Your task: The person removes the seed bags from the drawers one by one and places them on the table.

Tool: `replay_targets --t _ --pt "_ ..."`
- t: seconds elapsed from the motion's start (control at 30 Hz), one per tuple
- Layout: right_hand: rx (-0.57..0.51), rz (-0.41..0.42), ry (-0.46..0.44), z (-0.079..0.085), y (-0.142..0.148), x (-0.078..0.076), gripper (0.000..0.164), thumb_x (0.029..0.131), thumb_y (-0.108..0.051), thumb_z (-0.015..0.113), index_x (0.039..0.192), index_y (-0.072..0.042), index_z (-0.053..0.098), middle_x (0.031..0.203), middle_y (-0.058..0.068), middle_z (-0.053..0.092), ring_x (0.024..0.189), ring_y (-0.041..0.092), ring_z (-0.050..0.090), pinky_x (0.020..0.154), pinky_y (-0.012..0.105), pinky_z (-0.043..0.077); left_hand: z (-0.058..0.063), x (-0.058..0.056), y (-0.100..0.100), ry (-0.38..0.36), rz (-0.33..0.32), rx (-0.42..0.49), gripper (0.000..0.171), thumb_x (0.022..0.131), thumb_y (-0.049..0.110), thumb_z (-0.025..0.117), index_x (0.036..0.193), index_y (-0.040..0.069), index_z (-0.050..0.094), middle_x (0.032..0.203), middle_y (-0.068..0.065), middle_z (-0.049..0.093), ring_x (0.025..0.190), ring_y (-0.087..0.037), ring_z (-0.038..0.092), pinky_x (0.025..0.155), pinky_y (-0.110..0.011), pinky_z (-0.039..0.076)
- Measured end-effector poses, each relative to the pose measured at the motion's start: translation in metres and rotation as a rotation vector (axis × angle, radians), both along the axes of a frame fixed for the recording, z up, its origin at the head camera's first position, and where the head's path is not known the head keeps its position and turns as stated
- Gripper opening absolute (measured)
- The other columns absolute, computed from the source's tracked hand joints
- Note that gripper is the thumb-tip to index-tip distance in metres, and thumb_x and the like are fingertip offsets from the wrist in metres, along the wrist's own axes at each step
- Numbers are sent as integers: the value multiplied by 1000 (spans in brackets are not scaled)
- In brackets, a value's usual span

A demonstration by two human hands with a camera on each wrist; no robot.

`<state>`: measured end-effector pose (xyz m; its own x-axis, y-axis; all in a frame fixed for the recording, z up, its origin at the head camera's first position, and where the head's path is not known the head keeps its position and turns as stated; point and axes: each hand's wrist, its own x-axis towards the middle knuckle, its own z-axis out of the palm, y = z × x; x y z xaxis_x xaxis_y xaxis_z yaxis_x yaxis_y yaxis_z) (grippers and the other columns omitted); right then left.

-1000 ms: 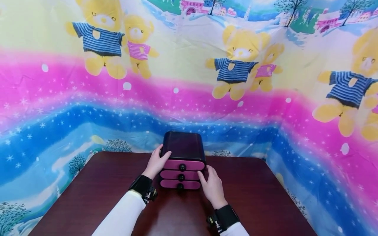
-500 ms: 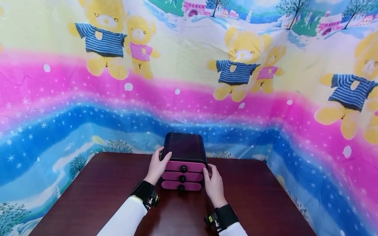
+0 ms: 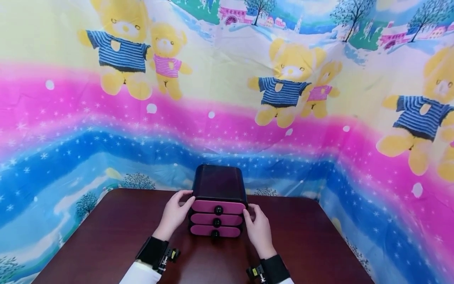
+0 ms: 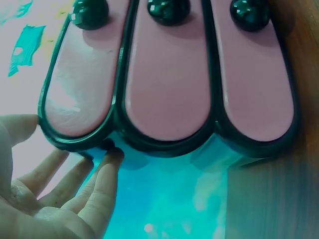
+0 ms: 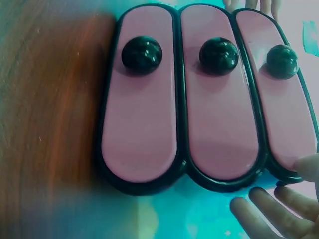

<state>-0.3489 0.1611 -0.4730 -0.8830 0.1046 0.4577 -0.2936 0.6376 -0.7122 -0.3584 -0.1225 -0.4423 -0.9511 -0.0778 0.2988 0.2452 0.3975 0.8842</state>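
Note:
A small black drawer cabinet (image 3: 219, 183) stands upright on the table, its three pink drawers (image 3: 202, 219) pushed in. Each drawer front carries a round black knob (image 3: 218, 210). At the cabinet's left side is my left hand (image 3: 172, 215), thumb by the upper front rim and fingers spread along the side. My right hand (image 3: 259, 229) is at the right side, its thumb against the top drawer's end. In the right wrist view, the fingers of the right hand (image 5: 279, 216) reach beside the cabinet wall, fairly straight. Where the fingertips meet the walls is partly hidden.
The cabinet stands on a dark reddish-brown table (image 3: 305, 244) near its back edge. Behind and beside the table hangs a colourful curtain (image 3: 227, 134) printed with bears and snowflakes. Both wrists wear black straps (image 3: 153, 250) with small cameras.
My left hand has slid down and left, its thumb coming off the cabinet's top to the front corner. The right thumb has shifted to the top drawer's end. The head view tilted slightly.

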Motion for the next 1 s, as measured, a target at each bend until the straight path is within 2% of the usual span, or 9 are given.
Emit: replay_targets --t 0.23,0.33,0.43,0.63,0.77,1.0 --pt "77 -68 217 18 2 8 23 98 -18 70 121 -12 70 106 1 70 87 15 65 63 26 49 0 8 -3 3 8 10 33 104 21 61 135 13 65 144 -16 57 107 -33 69 78 -37 56" --pt "115 -47 300 27 -4 13 21 96 -16 72 117 -13 71 102 -2 69 85 12 65 61 25 48 0 9 -3 -13 -2 19 35 104 20 60 138 13 63 146 -17 55 109 -33 69 77 -35 55" --pt "164 22 360 34 -13 19 20 95 -16 74 115 -14 71 100 -4 67 82 10 64 63 25 50 -2 10 -3 -24 -9 25 37 104 20 59 141 13 61 148 -17 52 110 -33 68 76 -33 53" --pt "304 139 384 35 -33 22 26 90 -19 80 115 -19 73 106 -6 67 91 11 67 75 28 56 -4 10 -4 -37 -23 27 40 104 20 60 144 15 60 150 -15 52 114 -35 68 75 -31 51" --pt "411 176 394 29 -43 18 36 86 -23 84 119 -20 72 110 -5 66 99 14 66 84 37 56 -6 11 -4 -30 -37 37 41 103 18 60 144 14 59 150 -16 51 115 -36 67 71 -30 49" --pt "450 198 431 15 -52 9 46 84 -20 85 128 -19 69 117 0 64 102 20 65 85 42 55 -7 11 -4 -28 -40 75 42 103 15 60 145 15 58 149 -15 52 103 -34 69 57 -27 42"
